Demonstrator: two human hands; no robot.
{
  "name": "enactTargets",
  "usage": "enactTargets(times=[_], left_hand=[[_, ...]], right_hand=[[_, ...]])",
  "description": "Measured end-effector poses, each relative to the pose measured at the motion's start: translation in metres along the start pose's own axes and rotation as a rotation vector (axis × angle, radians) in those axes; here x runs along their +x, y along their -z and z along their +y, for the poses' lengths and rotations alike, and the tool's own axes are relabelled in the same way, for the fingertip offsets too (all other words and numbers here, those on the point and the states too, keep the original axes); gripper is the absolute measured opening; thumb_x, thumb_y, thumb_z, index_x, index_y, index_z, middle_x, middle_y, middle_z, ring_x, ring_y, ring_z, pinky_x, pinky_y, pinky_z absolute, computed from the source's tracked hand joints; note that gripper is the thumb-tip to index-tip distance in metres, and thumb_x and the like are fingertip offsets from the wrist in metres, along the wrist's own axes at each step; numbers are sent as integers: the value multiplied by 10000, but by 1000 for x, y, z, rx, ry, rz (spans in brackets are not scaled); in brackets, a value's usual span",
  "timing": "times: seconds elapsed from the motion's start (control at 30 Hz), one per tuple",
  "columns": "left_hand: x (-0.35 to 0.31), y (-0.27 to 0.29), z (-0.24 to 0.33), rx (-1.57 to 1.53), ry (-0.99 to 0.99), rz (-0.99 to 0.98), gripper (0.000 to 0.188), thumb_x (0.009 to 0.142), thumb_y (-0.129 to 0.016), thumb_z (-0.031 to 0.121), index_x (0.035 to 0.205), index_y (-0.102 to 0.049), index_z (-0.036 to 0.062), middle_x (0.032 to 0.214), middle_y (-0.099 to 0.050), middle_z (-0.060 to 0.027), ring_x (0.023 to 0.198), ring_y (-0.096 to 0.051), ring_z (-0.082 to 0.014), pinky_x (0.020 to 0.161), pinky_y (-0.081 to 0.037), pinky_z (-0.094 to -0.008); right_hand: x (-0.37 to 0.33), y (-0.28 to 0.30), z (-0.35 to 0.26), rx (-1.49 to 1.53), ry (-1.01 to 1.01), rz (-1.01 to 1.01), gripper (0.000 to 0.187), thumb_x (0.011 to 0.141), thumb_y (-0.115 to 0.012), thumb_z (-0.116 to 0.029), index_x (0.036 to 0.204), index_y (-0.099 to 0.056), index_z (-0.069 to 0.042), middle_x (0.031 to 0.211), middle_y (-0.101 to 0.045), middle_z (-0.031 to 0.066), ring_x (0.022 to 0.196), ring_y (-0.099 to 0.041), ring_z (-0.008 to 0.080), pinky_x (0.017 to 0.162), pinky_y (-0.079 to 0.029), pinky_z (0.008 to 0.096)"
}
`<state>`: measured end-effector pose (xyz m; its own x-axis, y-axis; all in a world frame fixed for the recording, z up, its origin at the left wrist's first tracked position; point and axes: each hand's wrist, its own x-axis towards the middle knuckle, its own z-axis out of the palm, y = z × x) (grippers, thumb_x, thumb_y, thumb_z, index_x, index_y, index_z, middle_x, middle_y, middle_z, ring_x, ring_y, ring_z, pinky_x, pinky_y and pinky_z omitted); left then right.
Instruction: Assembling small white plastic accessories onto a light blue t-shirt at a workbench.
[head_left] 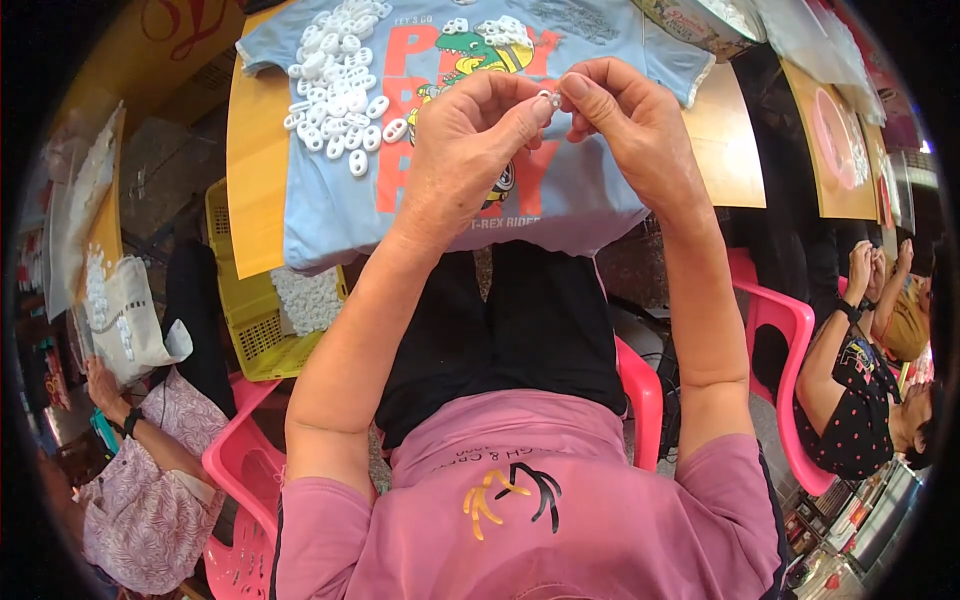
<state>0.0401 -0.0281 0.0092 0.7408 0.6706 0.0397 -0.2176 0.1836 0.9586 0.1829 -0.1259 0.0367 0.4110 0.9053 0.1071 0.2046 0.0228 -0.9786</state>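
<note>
My left hand (460, 150) and my right hand (630, 130) meet over the table, thumbs and forefingers pinched together. Between the fingertips is a small white piece (555, 99), mostly covered, so its exact shape cannot be made out. Beneath them a blue T-shirt (340, 220) with a printed cartoon dinosaur is spread like a cloth. Left of my hands lies a heap of white oval plastic pieces (345, 100) with holes in them. A smaller group of white pieces (505, 32) sits beyond my fingers, and a patch of tiny dark bits (580, 20) is farther right.
A yellow crate (262, 325) holding many white pieces stands low at the left. A tub (705, 25) with white contents is at the table's far right. Pink chairs (790, 320) flank me. A person (160, 480) sits at the left, other people (850, 370) at the right.
</note>
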Motion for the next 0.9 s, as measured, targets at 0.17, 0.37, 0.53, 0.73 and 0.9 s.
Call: enactTargets(times=[0.17,0.37,0.53,0.73,0.9], left_hand=[[-1,-2,3,-19,13,3,181,905,-679,140,973,-638,-23,813,-661,-38,698,-607,-62,634,-512,-208],[-2,0,4,4,35,-18,221,896,-704,160,1035,-642,-1,868,-675,-39,740,-597,-72,662,-475,-203],[0,1,3,-3,27,-10,213,901,-697,156,1030,-640,-3,882,-675,-47,739,-592,-76,662,-481,-210],[-1,1,2,-19,19,-17,206,908,-686,143,1033,-635,-13,900,-672,-58,750,-590,-83,682,-483,-209],[-1,1,0,-23,10,-14,193,912,-678,126,1036,-634,-15,899,-669,-57,760,-592,-85,696,-484,-211]], right_hand=[[0,3,-1,-98,-2,-16,242,963,-616,-243,988,-640,-3,830,-624,5,724,-554,74,678,-474,228],[0,4,-4,-175,8,-21,234,968,-602,-226,985,-632,6,827,-618,5,720,-551,79,670,-463,224],[2,9,-6,-236,41,-38,225,969,-600,-217,988,-630,4,828,-615,6,716,-542,78,666,-457,225],[2,10,-6,-289,26,-70,229,966,-603,-219,990,-629,7,827,-619,12,718,-547,83,662,-459,229],[0,3,-9,-343,64,-18,207,962,-609,-189,990,-628,15,834,-629,17,712,-567,85,646,-472,230]])
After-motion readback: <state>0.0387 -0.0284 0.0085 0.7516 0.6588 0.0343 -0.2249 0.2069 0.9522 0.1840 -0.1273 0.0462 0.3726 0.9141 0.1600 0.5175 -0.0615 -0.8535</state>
